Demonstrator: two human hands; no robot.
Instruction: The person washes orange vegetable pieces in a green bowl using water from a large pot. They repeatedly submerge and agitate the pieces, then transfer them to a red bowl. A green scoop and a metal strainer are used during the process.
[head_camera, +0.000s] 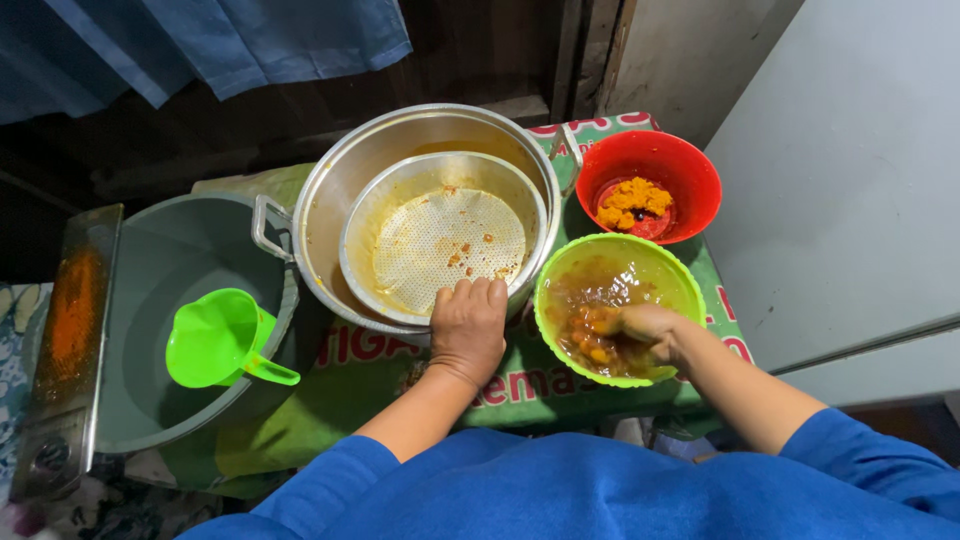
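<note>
My left hand (467, 327) grips the near rim of a metal strainer (443, 236) that sits inside a large steel pot (335, 190); orange residue dots the strainer's perforated base. My right hand (648, 325) is down in a lime green bowl (560, 270) of brownish liquid with orange pulp, fingers curled in the pulp. Behind it stands a red bowl (692, 165) holding a lump of orange-yellow paste (633, 202).
A grey bucket (165, 270) at the left holds a green plastic jug (222, 338). A rusty metal stove edge (70, 330) lies farther left. Green printed cloth (380, 375) covers the table. A grey cabinet (850, 180) stands at the right, a blue curtain (220, 40) behind.
</note>
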